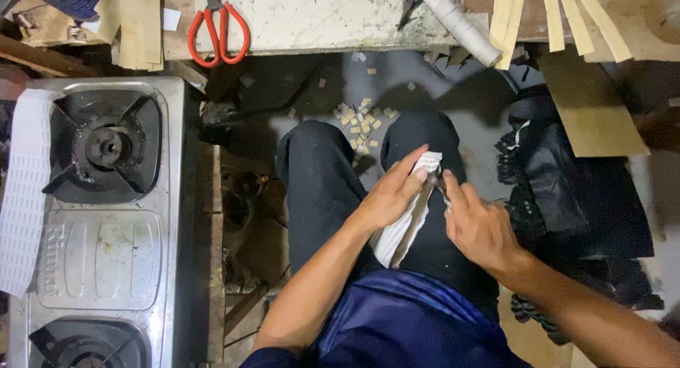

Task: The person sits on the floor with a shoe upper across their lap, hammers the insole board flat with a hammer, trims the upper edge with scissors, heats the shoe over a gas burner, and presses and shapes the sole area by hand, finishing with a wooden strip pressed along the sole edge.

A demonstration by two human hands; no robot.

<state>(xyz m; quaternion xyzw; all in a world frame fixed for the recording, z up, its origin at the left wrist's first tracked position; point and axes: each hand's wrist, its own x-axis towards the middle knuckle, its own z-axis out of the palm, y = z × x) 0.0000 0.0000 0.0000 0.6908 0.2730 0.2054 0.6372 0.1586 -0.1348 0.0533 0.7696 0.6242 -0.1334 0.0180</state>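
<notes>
Left hand (388,196): your fingers lie flat and closed over the white perforated strip (404,226), pressing it onto your right thigh. Keep that pressure even, so the strip cannot slide while the other hand works.
Right hand (476,223): thumb and forefinger are pinched together at the strip's upper edge, just beside your left fingertips. Whether they grip the strip itself or a small dark tool I cannot tell; the spot is shadowed.
Strip: it runs from near your knee down toward your lap, folded over at the top, with a tan band showing along one side. Work close to the holding hand, where the material is tautest.
Support: the thigh is soft and rounded, so I judge short, controlled pulls safer than long ones.
Floor (425,77): small tan cut pieces (363,123) lie scattered between your knees.
Table (333,21): red-handled scissors (218,28) and a white roll (464,24) rest at its near edge, well apart from your hands.
Left side: a gas stove (106,219) carries another white perforated sheet (25,191); keep your elbow off it.
</notes>
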